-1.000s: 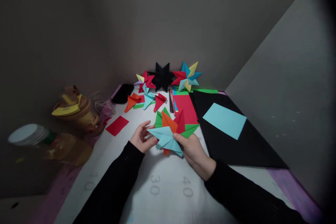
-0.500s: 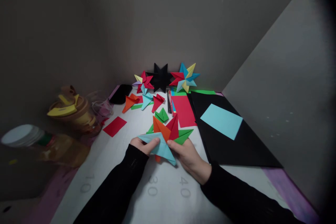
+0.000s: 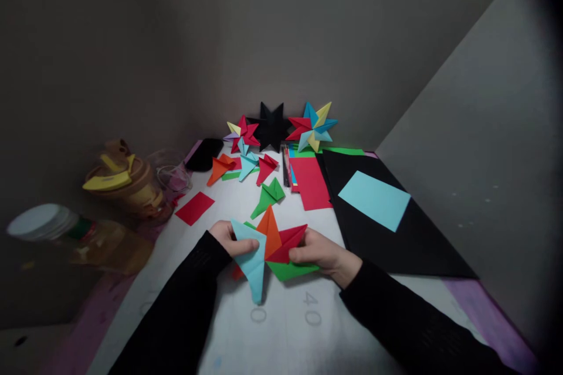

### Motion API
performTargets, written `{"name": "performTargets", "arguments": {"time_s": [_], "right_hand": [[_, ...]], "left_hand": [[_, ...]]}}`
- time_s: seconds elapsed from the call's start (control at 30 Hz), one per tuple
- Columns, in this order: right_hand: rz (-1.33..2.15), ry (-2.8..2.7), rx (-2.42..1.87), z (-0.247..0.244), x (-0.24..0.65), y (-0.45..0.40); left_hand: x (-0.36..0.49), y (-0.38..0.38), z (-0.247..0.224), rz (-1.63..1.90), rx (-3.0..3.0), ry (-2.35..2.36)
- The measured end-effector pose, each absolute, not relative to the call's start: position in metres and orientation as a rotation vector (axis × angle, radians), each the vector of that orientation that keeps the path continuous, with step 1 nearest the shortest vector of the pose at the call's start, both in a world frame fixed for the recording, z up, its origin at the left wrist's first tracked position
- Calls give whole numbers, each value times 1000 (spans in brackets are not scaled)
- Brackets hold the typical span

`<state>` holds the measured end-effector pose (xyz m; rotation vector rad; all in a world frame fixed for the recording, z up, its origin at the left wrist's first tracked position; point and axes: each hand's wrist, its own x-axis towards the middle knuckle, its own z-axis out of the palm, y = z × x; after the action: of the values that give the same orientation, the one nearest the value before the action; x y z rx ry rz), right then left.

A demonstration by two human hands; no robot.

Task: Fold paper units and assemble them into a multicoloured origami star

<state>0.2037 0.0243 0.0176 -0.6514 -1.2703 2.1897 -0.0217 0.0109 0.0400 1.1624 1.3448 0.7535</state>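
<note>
Between my hands is a paper star (image 3: 272, 240) of folded light blue, orange, red and green pieces, held above the white mat. My left hand (image 3: 229, 240) pinches its light blue piece, thumb on top. On the other side, my right hand (image 3: 319, 252) grips the red point, with the green point just below the thumb. The fingers behind the paper are hidden. Just beyond the star lies a loose green folded piece (image 3: 269, 194). Farther back are an orange folded piece (image 3: 221, 167), a light blue one (image 3: 248, 164) and a red one (image 3: 266, 169).
Three finished stars, one a black star (image 3: 271, 126), lean on the back wall. Red paper (image 3: 311, 183) and a black sheet (image 3: 396, 240) with light blue paper (image 3: 375, 196) lie right. A jar (image 3: 88, 240), a brown cup (image 3: 127, 184) and a small red rectangle (image 3: 194, 208) are left.
The star has turned clockwise in my hands and sits slightly lower. My right thumb has moved from near its centre onto the red point. The loose green piece shows more fully.
</note>
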Motion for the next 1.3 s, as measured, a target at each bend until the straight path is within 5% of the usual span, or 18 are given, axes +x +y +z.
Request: {"name": "performTargets", "arguments": {"time_s": [0.33, 0.73, 1.0, 1.3], "right_hand": [[1901, -1810, -814, 26, 203, 25], [1969, -1397, -861, 16, 194, 16], [1959, -1842, -715, 27, 208, 19], [1837, -1600, -835, 16, 197, 15]], "left_hand": [[-14, 8, 45, 677, 1372, 1360], [-14, 10, 37, 764, 1284, 1388], [-14, 5, 42, 713, 1224, 1222], [-11, 7, 33, 793, 1187, 1289]]}}
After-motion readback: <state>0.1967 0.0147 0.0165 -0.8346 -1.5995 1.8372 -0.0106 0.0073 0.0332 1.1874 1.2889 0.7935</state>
